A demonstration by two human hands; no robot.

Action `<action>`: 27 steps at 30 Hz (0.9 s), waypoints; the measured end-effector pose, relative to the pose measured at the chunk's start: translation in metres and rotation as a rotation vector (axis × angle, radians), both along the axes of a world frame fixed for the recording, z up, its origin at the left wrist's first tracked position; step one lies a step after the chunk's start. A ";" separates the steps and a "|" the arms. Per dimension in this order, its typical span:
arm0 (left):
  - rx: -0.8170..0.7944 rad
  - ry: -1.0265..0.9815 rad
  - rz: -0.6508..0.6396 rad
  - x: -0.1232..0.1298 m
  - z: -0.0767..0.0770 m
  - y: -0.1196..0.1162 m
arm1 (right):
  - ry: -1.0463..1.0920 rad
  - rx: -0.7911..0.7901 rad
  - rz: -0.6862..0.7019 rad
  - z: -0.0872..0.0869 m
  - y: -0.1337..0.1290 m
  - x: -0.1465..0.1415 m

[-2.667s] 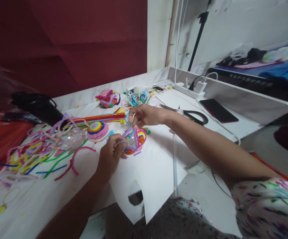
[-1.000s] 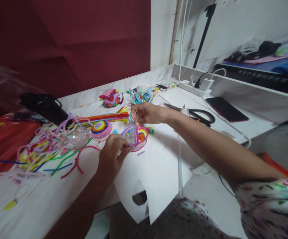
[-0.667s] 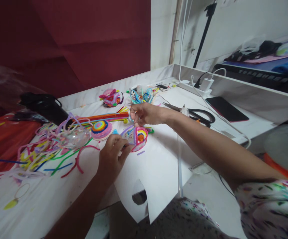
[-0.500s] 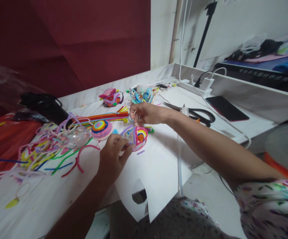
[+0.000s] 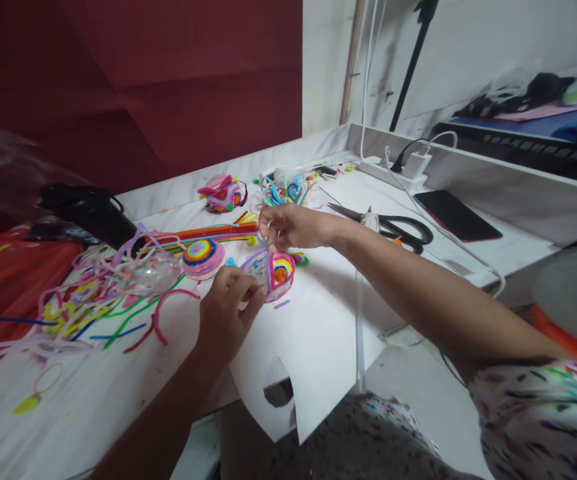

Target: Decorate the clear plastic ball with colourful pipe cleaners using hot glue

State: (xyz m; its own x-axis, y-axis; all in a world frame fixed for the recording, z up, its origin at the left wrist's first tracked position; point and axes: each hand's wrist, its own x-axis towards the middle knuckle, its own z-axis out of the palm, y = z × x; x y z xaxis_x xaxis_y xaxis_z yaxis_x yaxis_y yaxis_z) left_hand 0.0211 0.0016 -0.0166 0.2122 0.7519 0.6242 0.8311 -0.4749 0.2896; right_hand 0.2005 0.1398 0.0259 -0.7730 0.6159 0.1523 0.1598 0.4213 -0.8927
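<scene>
A round ornament [image 5: 282,275] with pink, yellow and orange strips on its right part lies over white paper [image 5: 313,333]. A purple strip curves along its left part. My left hand [image 5: 231,300] has thumb and fingers closed at the ornament's lower left edge, on something I cannot make out. My right hand [image 5: 288,227] is at its top edge, thumb and forefinger pressed together; whatever they hold is too small to tell. Just left of the ornament sits a dome [image 5: 202,259] with rings of several colours.
Loose fuzzy strips [image 5: 78,300] and a clear ball [image 5: 156,275] lie on the left, near a black tool [image 5: 93,213]. Behind are a pink ornament [image 5: 223,193] and blue strips [image 5: 286,190]. Scissors [image 5: 383,223], a phone [image 5: 457,213] and a power strip [image 5: 393,172] are on the right.
The purple strip has shifted slightly against the ornament between my hands. Both hands stay in nearly the same place, fingers still closed.
</scene>
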 end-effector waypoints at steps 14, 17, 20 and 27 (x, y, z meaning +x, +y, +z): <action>-0.172 -0.249 0.066 0.008 0.001 0.001 | -0.032 -0.003 -0.038 0.004 -0.005 -0.002; -0.184 -0.277 0.095 0.009 0.001 0.000 | -0.021 -0.004 -0.032 0.005 -0.006 -0.001; -0.199 -0.341 0.154 0.012 -0.002 0.001 | -0.015 -0.026 -0.037 0.004 -0.007 0.001; -0.230 -0.475 0.244 0.014 -0.017 0.008 | -0.057 -0.074 -0.046 0.003 -0.012 0.003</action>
State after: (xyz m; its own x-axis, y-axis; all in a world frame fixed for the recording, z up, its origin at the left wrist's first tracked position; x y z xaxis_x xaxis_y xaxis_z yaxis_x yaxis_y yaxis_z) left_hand 0.0347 0.0099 -0.0338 -0.2478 0.8712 0.4238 0.6622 -0.1670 0.7305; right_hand 0.2033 0.1283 0.0288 -0.7498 0.6588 0.0618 0.2287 0.3456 -0.9101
